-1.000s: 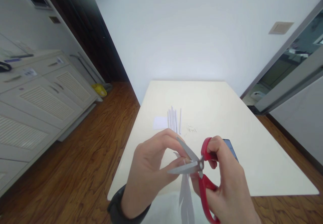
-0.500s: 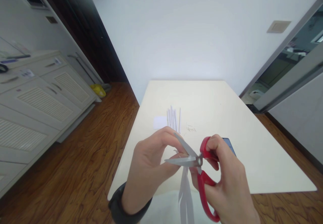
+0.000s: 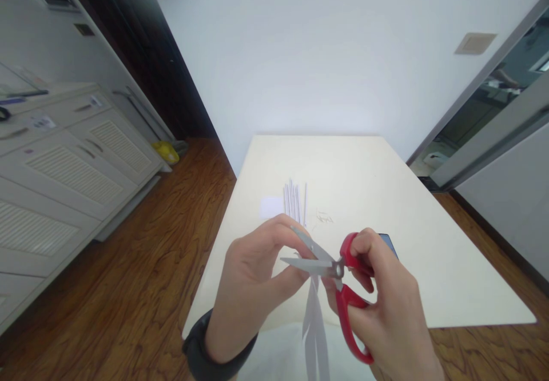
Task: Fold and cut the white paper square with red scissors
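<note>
My right hand (image 3: 386, 306) grips red-handled scissors (image 3: 343, 289), whose steel blades (image 3: 311, 258) are partly apart and point left. My left hand (image 3: 253, 286) pinches the top of a white paper strip (image 3: 314, 329) between thumb and fingers, right at the blades. The strip hangs down toward me, split into narrow tails. Both hands hover above the near edge of a cream table (image 3: 429, 243).
Several thin cut paper strips (image 3: 294, 201) lie in a row mid-table beside a small white paper square (image 3: 271, 206) and tiny scraps (image 3: 325, 217). A dark phone (image 3: 388, 242) lies behind my right hand. White cabinets (image 3: 64, 163) stand left across wooden floor; a doorway opens right.
The scissor blades have narrowed slightly around the paper strip. Both hands have stayed nearly in place, shifting a little upward.
</note>
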`<control>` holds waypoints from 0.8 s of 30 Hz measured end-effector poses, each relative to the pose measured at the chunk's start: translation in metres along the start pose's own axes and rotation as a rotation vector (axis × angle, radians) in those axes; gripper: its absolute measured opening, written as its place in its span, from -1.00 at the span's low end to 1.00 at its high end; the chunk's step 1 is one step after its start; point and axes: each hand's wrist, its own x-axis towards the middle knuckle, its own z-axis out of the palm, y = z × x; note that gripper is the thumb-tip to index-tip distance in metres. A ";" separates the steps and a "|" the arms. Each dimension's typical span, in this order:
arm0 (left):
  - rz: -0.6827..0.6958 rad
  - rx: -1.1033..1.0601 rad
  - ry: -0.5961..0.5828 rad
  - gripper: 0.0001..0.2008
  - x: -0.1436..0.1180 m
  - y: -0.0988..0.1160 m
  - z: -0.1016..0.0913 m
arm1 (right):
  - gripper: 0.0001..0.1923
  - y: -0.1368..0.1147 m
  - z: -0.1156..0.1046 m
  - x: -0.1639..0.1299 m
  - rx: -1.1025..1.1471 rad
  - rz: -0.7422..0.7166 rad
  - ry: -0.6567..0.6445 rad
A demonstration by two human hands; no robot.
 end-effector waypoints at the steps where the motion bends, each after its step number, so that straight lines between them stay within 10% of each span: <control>1: 0.006 -0.006 -0.001 -0.94 0.000 0.000 0.000 | -0.69 0.001 0.000 0.000 0.007 0.012 -0.004; 24: -0.041 -0.071 0.050 -0.97 -0.002 -0.004 0.003 | -0.58 0.001 -0.003 0.001 -0.004 -0.031 -0.095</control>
